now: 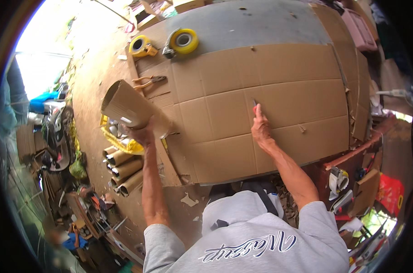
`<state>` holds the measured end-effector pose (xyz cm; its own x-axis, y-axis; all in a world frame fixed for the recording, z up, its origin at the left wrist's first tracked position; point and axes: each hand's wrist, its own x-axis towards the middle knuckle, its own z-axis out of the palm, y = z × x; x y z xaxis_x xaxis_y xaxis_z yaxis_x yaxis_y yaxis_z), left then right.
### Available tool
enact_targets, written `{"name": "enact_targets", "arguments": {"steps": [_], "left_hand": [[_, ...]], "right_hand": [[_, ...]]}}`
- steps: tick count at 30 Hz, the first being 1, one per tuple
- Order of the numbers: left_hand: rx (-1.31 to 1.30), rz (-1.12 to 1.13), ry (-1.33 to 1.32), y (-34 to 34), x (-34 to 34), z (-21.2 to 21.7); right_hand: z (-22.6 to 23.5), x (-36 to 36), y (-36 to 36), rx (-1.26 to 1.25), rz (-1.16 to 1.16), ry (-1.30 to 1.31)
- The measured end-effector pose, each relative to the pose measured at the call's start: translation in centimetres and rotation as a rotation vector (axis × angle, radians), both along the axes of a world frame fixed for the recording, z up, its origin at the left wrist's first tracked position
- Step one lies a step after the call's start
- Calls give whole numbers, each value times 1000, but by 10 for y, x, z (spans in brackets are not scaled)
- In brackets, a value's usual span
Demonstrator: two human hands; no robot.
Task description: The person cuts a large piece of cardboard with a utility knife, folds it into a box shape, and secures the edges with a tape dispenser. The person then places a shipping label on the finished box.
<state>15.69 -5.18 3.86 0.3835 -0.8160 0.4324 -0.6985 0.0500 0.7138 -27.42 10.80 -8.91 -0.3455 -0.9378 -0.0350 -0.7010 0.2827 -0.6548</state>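
Note:
My left hand [142, 134] grips the lower side of a rolled-up piece of corrugated cardboard [133, 105], tilted above the left edge of the table. My right hand [262, 129] is closed around a small red-handled knife [255, 108], its thin blade pointing away from me. Most of that handle is hidden by the fingers. Beneath the right hand lies a large flat cardboard sheet [224, 116] with fold lines running both ways. Two small cardboard scraps rest on the sheet, one a cardboard bit [302, 129] right of my wrist.
Orange-handled pliers [148, 82] lie at the table's left edge. Behind them are a yellow tape roll [140, 46] and a tape dispenser [181, 42]. Several cardboard tubes [126, 169] and a yellow basket [120, 139] sit at the left. A pink box [359, 29] stands far right.

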Motion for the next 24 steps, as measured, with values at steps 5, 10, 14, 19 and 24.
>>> {"name": "enact_targets", "arguments": {"steps": [5, 10, 14, 19, 24], "left_hand": [[-91, 43, -11, 47, -40, -15], [95, -30, 420, 91, -60, -35], [414, 194, 220, 140, -51, -83], [550, -215, 151, 167, -155, -72], [244, -862, -317, 63, -259, -62]], "right_hand": [[2, 0, 0, 31, 11, 46], [1, -3, 1, 16, -2, 28], [4, 0, 2, 16, 0, 50], [12, 3, 0, 52, -39, 57], [24, 1, -3, -7, -32, 6]]}}
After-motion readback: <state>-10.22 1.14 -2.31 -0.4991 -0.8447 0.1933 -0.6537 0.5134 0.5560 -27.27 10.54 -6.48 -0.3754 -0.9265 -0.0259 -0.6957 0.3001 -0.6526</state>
